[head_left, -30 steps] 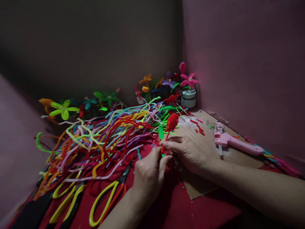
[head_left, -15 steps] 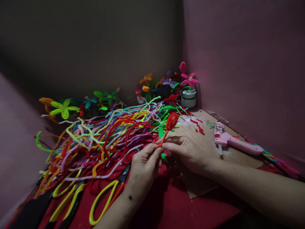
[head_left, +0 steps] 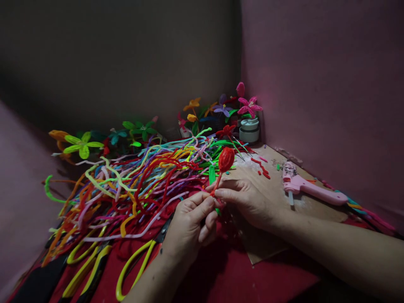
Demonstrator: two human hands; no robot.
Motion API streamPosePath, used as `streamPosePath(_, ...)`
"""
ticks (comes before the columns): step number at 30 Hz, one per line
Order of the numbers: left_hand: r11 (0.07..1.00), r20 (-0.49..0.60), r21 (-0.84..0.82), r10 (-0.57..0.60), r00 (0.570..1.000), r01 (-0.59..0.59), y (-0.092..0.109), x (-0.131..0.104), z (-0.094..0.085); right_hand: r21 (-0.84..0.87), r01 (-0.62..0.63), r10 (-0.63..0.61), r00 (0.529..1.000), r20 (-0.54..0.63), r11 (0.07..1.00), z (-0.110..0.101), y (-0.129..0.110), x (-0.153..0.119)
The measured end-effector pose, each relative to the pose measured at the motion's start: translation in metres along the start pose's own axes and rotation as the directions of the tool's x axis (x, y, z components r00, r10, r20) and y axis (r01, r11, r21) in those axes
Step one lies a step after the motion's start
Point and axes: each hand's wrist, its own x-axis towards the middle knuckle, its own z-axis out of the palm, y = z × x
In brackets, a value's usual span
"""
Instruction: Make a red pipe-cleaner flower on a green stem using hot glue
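Observation:
My left hand and my right hand meet over the front of the table, each with fingers pinched on the stem of a red pipe-cleaner flower bud. The bud points up and leans slightly right above my fingertips. The lower end of its stem is hidden between the fingers. A green pipe-cleaner leaf stands upright just behind the hands; its lower tip shows below them. To the left spreads a big heap of loose, many-coloured pipe cleaners.
Yellow-handled scissors lie beside my left forearm, and yellow-and-black handled tools farther left. A pink glue gun rests on brown cardboard at right. Finished flowers and a pale round container stand along the back.
The red bud has turned a little and stands more upright. The lower fingers of my left hand have shifted slightly, while both hands keep their pinch on the stem. The view has moved slightly.

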Motion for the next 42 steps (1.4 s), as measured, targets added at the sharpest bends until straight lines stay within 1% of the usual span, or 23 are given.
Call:
streamPosePath(4, 0.991, 0.116, -0.122, -0.039, 0.993, 0.053, -0.003, 0.003, -0.004, -0.005, -0.009, 0.009, 0.999, 0.032, 1.0, 0.002, -0.005, 0.0)
streamPosePath(8, 0.968, 0.223, -0.233, -0.039, 0.974, 0.092, -0.006, 0.005, -0.008, 0.039, -0.015, 0.012, 0.996, 0.091, 0.999, 0.0, 0.0, 0.001)
streamPosePath(10, 0.961, 0.253, -0.259, -0.032, 0.967, 0.099, -0.006, 0.006, -0.009, 0.05, -0.015, 0.009, 0.993, 0.118, 0.999, -0.001, 0.003, 0.002)
streamPosePath(12, 0.963, 0.261, -0.247, -0.043, 0.964, 0.11, -0.006, 0.006, -0.009, 0.069, -0.017, 0.007, 0.99, 0.138, 0.997, -0.002, 0.007, 0.003)
streamPosePath(15, 0.987, 0.216, -0.132, -0.067, 0.974, 0.097, -0.003, 0.004, -0.008, 0.104, -0.016, 0.007, 0.996, 0.091, 0.994, -0.003, 0.011, 0.003)
streamPosePath(16, 0.996, 0.181, -0.06, -0.055, 0.982, 0.067, -0.003, 0.004, -0.007, 0.122, -0.028, 0.02, 0.998, 0.067, 0.992, -0.003, 0.012, 0.003)
streamPosePath(18, 0.991, 0.11, 0.132, 0.008, 0.994, -0.022, -0.001, 0.003, -0.005, 0.152, -0.06, 0.057, 0.998, 0.025, 0.987, -0.004, 0.014, 0.004)
streamPosePath(21, 0.918, 0.062, 0.379, 0.102, 0.993, -0.117, 0.001, 0.002, -0.003, 0.161, -0.103, 0.104, 0.995, 0.002, 0.982, -0.004, 0.014, 0.004)
streamPosePath(24, 0.849, -0.003, 0.508, 0.166, 0.986, -0.142, 0.002, 0.003, 0.0, 0.196, -0.168, 0.173, 0.985, -0.009, 0.966, -0.004, 0.013, 0.004)
streamPosePath(26, 0.76, -0.053, 0.625, 0.272, 0.961, -0.181, 0.0, 0.003, 0.0, 0.222, -0.186, 0.197, 0.98, -0.03, 0.957, -0.003, 0.013, 0.004)
streamPosePath(27, 0.68, -0.053, 0.702, 0.346, 0.937, -0.212, -0.002, 0.003, -0.001, 0.227, -0.178, 0.193, 0.98, -0.048, 0.957, -0.003, 0.013, 0.004)
streamPosePath(28, 0.571, -0.027, 0.783, 0.426, 0.904, -0.246, -0.005, 0.003, -0.003, 0.232, -0.163, 0.182, 0.981, -0.066, 0.959, -0.002, 0.013, 0.004)
streamPosePath(30, 0.29, 0.097, 0.908, 0.557, 0.825, -0.303, -0.011, 0.003, -0.007, 0.239, -0.139, 0.166, 0.981, -0.099, 0.961, -0.001, 0.012, 0.004)
streamPosePath(31, 0.156, 0.172, 0.934, 0.591, 0.788, -0.32, -0.014, 0.003, -0.01, 0.239, -0.135, 0.164, 0.981, -0.107, 0.961, 0.0, 0.012, 0.003)
streamPosePath(32, 0.041, 0.233, 0.945, 0.613, 0.755, -0.325, -0.017, 0.003, -0.012, 0.239, -0.139, 0.169, 0.98, -0.11, 0.961, 0.0, 0.012, 0.003)
streamPosePath(33, -0.051, 0.282, 0.945, 0.629, 0.725, -0.324, -0.02, 0.004, -0.014, 0.235, -0.146, 0.175, 0.979, -0.109, 0.961, 0.001, 0.013, 0.003)
streamPosePath(34, -0.117, 0.318, 0.94, 0.639, 0.7, -0.32, -0.022, 0.005, -0.016, 0.229, -0.154, 0.181, 0.978, -0.106, 0.961, 0.001, 0.013, 0.002)
streamPosePath(35, -0.161, 0.345, 0.933, 0.646, 0.681, -0.321, -0.024, 0.006, -0.018, 0.22, -0.157, 0.183, 0.978, -0.101, 0.963, 0.001, 0.013, 0.002)
streamPosePath(36, -0.176, 0.36, 0.928, 0.649, 0.67, -0.328, -0.024, 0.007, -0.019, 0.209, -0.156, 0.179, 0.979, -0.096, 0.965, 0.001, 0.014, 0.001)
streamPosePath(37, -0.162, 0.36, 0.926, 0.653, 0.667, -0.341, -0.025, 0.007, -0.019, 0.193, -0.145, 0.166, 0.981, -0.096, 0.97, 0.001, 0.014, 0.001)
streamPosePath(38, -0.118, 0.341, 0.927, 0.654, 0.675, -0.355, -0.024, 0.008, -0.019, 0.165, -0.129, 0.147, 0.984, -0.102, 0.978, 0.001, 0.014, 0.001)
streamPosePath(40, 0.022, 0.27, 0.926, 0.658, 0.703, -0.376, -0.023, 0.009, -0.018, 0.091, -0.092, 0.103, 0.987, -0.122, 0.992, 0.001, 0.014, 0.0)
streamPosePath(42, 0.173, 0.184, 0.911, 0.644, 0.743, -0.375, -0.02, 0.008, -0.015, 0.036, -0.066, 0.07, 0.99, -0.126, 0.997, 0.001, 0.013, -0.001)
